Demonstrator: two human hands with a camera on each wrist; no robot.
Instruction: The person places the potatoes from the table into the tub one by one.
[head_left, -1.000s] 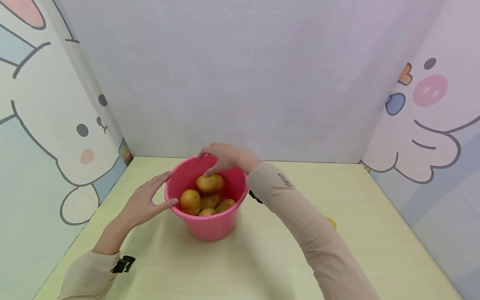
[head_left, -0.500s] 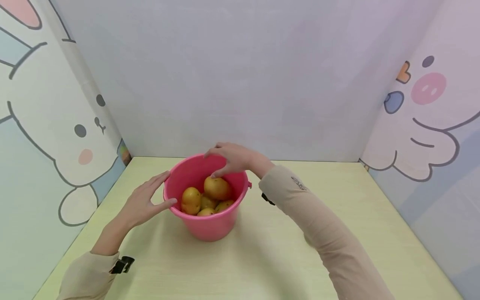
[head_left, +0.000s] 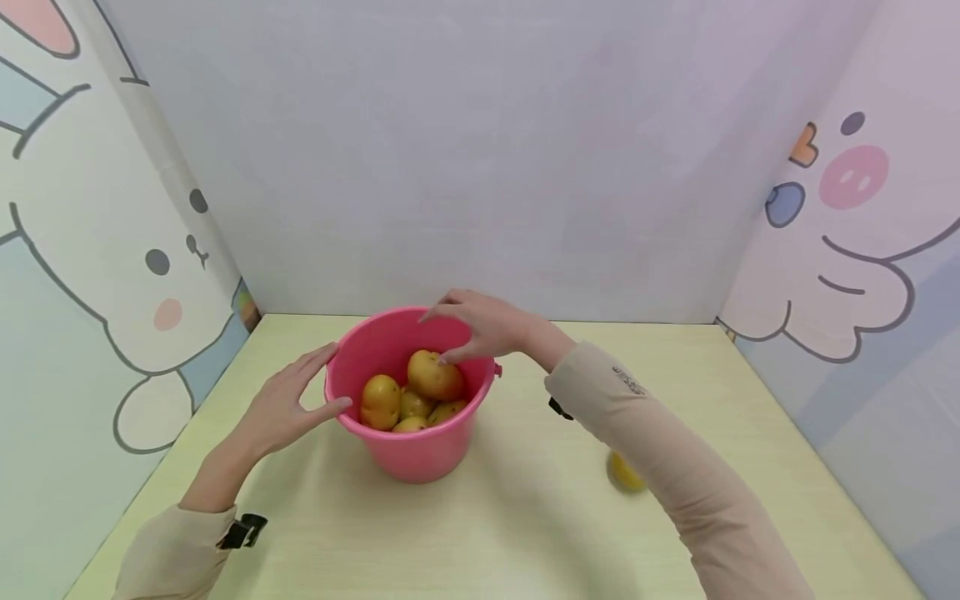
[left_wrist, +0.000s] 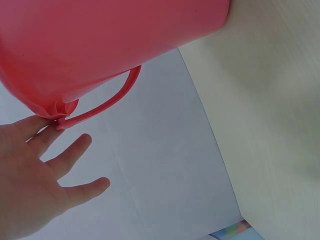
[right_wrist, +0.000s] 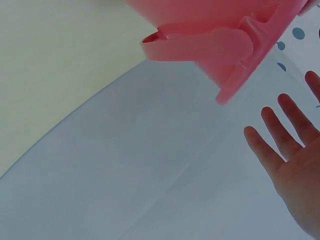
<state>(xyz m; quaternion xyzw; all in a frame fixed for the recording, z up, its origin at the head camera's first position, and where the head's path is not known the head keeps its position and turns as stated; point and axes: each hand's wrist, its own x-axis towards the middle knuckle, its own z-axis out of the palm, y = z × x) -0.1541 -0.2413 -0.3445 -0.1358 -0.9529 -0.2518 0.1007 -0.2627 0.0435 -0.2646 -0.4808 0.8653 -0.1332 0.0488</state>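
Note:
A pink bucket [head_left: 420, 458] stands on the table with several rounded, yellow-brown fruits inside. The topmost fruit [head_left: 435, 375] leans toward the bucket's right side. Another fruit [head_left: 381, 402] sits at its left. My left hand [head_left: 281, 412] is at the left rim, fingers spread and thumb at the front edge. In the left wrist view, fingertips touch the rim near the pink handle [left_wrist: 107, 102]. Above the bucket's right side, my right hand [head_left: 487, 325] hovers with straight, spread fingers, its thumb overlapping the top fruit. The right wrist view shows those fingers [right_wrist: 280, 132] holding nothing.
One yellow fruit [head_left: 624, 473] lies on the table to the right, partly hidden by the right sleeve [head_left: 675, 467]. A pale table [head_left: 480, 542] is enclosed by a grey back wall [head_left: 480, 167] and cartoon-printed side panels.
The top fruit has shifted right inside the bucket, and my right hand has come off it, drawing back to the right. My left hand stays at the rim.

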